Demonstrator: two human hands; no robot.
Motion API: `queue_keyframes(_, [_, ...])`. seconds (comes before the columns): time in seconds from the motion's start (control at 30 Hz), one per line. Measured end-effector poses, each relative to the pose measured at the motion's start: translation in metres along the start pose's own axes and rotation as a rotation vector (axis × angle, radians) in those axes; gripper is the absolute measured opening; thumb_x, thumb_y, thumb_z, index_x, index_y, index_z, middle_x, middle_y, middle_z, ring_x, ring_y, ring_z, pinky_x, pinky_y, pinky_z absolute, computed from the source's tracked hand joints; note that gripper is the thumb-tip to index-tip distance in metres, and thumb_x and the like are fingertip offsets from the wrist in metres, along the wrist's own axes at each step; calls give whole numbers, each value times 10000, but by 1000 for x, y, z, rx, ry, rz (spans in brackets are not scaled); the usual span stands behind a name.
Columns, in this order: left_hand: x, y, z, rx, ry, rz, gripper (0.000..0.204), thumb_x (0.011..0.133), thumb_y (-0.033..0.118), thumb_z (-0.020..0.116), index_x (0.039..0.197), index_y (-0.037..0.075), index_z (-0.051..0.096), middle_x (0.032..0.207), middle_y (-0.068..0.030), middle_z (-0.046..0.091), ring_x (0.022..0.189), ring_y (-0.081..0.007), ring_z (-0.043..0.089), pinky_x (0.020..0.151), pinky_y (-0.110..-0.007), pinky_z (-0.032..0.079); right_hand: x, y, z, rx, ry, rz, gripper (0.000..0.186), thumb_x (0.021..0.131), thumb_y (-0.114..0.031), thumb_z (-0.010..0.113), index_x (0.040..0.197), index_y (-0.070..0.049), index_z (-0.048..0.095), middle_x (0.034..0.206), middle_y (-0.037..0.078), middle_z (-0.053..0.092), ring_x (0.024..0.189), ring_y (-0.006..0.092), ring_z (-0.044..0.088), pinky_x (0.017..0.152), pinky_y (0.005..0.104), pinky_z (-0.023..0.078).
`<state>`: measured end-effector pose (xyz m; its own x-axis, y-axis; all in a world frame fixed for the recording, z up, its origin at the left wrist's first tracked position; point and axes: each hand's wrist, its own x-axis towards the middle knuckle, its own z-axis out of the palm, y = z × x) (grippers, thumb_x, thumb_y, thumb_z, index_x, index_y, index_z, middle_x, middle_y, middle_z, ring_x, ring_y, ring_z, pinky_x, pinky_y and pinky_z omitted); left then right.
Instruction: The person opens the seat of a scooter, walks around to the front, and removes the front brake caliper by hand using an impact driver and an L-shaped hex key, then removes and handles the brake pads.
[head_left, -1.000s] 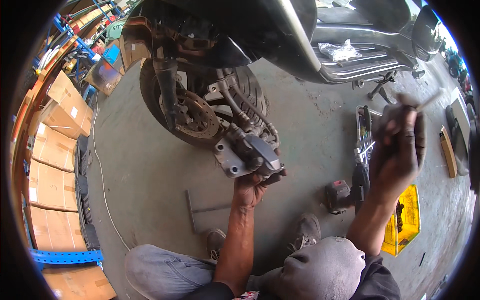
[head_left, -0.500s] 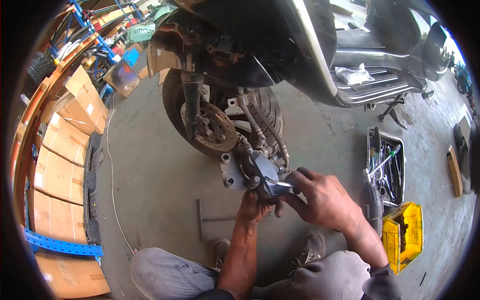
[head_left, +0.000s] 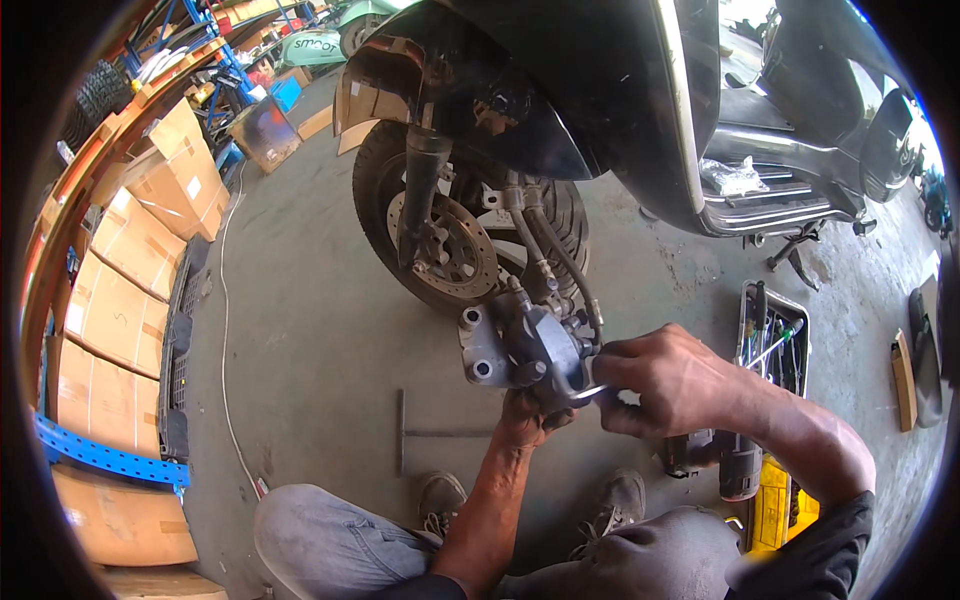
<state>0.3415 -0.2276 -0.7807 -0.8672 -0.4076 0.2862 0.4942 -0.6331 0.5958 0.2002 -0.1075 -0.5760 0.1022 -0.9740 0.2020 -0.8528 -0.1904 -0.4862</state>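
A grey brake caliper (head_left: 552,345) hangs off the front wheel on its hoses (head_left: 572,262). From below, my left hand (head_left: 524,420) is closed around its lower end; some of those fingers are hidden behind the metal. My right hand (head_left: 662,380) grips a shiny bent hex key (head_left: 582,393) whose short end meets the near side of the caliper; the exact contact point is hard to make out. Beyond the caliper is the scooter's front wheel (head_left: 370,180) with its drilled brake disc (head_left: 486,268).
A T-handle wrench (head_left: 450,434) lies on the floor left of my feet. On the right are a tool tray (head_left: 806,345) with hand tools, a power tool (head_left: 740,468) and a yellow bin (head_left: 772,510). Cardboard boxes (head_left: 112,315) line the left. The black scooter (head_left: 560,80) stands ahead.
My right elbow has swung outward and up, and the hex key has turned against the caliper. The whole scene has shifted slightly as my head moved. My left hand keeps its grip.
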Motion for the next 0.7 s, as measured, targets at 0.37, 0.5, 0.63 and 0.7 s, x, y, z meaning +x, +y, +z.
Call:
queue_keyframes(0.37, [25, 27, 15, 60, -164, -248, 882, 723, 417, 768, 1396, 74, 312, 1255, -248, 473, 1031, -409, 593, 738, -450, 575, -86, 54, 138, 50, -35, 1150, 321, 861, -287, 589, 1009, -8, 650, 1005, 269, 630, 921, 439, 609, 821, 477, 492])
queue_keyframes(0.5, [26, 19, 17, -78, -124, -375, 930, 663, 313, 806, 1416, 109, 299, 1370, -249, 401, 1079, -401, 563, 782, -441, 550, -103, 63, 183, 28, 152, 1232, 621, 840, -343, 662, 1284, 41, 457, 1173, 294, 566, 1082, 438, 554, 925, 472, 448])
queue_keyframes(0.63, [18, 2, 6, 185, 101, -180, 724, 709, 158, 765, 1334, 57, 413, 1253, -111, 518, 1060, -224, 558, 850, -378, 494, -79, 40, 154, 269, 534, 756, 845, 741, -370, 768, 1366, 20, 354, 1245, 285, 517, 1117, 421, 540, 932, 462, 449])
queue_keyframes(0.7, [21, 4, 29, 411, 232, -261, 616, 756, 145, 744, 1294, 42, 463, 1201, -69, 537, 1067, -177, 537, 876, -355, 476, -58, 24, 140, 366, 767, 459, 885, 686, -359, 813, 1368, -5, 373, 1216, 257, 542, 1067, 414, 564, 907, 449, 463])
